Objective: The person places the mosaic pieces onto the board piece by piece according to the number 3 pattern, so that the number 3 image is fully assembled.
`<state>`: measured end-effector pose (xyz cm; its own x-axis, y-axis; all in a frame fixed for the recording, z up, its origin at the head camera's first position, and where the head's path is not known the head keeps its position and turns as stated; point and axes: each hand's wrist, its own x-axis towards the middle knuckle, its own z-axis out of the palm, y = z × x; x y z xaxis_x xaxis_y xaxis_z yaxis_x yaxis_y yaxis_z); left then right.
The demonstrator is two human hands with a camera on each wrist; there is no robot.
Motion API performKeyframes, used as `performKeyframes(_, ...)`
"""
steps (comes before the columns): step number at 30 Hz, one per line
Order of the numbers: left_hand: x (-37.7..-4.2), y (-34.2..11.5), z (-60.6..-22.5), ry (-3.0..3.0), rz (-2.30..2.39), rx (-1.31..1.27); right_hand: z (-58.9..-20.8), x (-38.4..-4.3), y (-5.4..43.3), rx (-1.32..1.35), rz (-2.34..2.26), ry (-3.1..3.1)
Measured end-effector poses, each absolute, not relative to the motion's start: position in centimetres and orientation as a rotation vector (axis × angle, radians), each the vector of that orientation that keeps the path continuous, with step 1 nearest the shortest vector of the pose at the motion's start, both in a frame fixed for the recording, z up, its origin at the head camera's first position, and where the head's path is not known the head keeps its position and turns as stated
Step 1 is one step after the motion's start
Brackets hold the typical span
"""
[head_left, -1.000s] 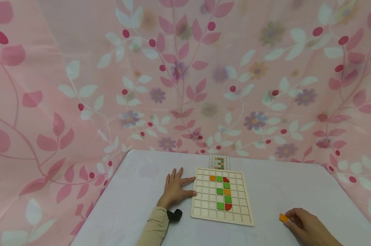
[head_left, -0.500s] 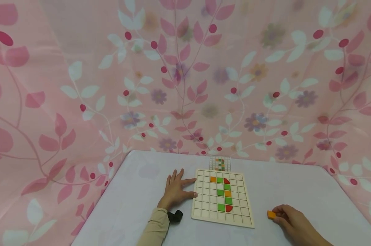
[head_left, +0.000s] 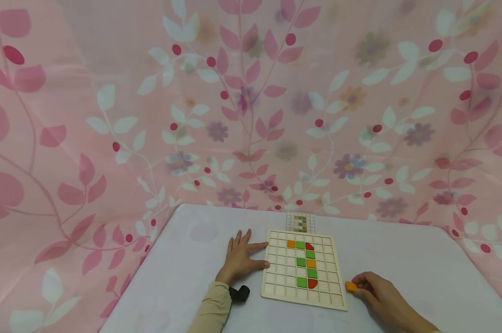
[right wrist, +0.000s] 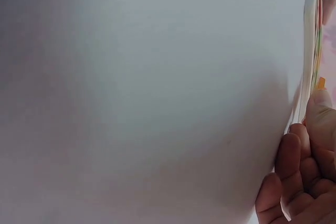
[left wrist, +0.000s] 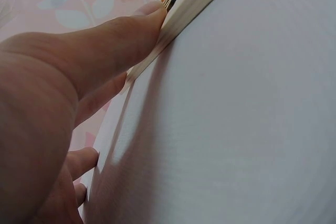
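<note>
A pale wooden grid board (head_left: 279, 278) lies on the table, with orange, green and red tiles set in some of its squares. My left hand (head_left: 239, 260) is spread at the board's left edge; its thumb and index finger touch the rim, as the thumb (left wrist: 121, 40) against the board edge (left wrist: 181, 22) shows in the left wrist view. Just off the board's right edge, my right hand (head_left: 380, 295) pinches an orange square tile (head_left: 351, 286) between thumb and fingers. Only a sliver of that orange tile (right wrist: 321, 83) shows past the thumb in the right wrist view.
Behind the board lies a small printed card (head_left: 291, 223) with a coloured grid pattern. A black object (head_left: 240, 293) sits by my left wrist. The white-covered table (head_left: 417, 254) ends at a pink floral curtain (head_left: 251, 115).
My right hand has moved left with the orange tile, from the right part of the table to the board's right edge. The left hand has stayed at the board's left edge.
</note>
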<state>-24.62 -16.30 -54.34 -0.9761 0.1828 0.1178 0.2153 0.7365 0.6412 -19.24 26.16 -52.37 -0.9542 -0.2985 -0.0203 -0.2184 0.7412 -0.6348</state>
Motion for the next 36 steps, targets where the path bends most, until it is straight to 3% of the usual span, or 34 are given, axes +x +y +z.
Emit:
performKeyframes(8,-24.6,-16.3,-54.4,-2.869,-1.091,-0.352,-52.5,-19.6,24.1,-0.635,-1.075,2.835)
performKeyframes(27,-24.9,-16.4,-54.4,-2.881,-1.098,-0.329,-52.1,-21.1,19.8,-0.748,-1.158,2.832)
performKeyframes(36,-24.6,-16.3,-54.0,-2.889,-1.104,-0.341,-52.2,-20.9,17.4,-0.933,-1.098,2.872)
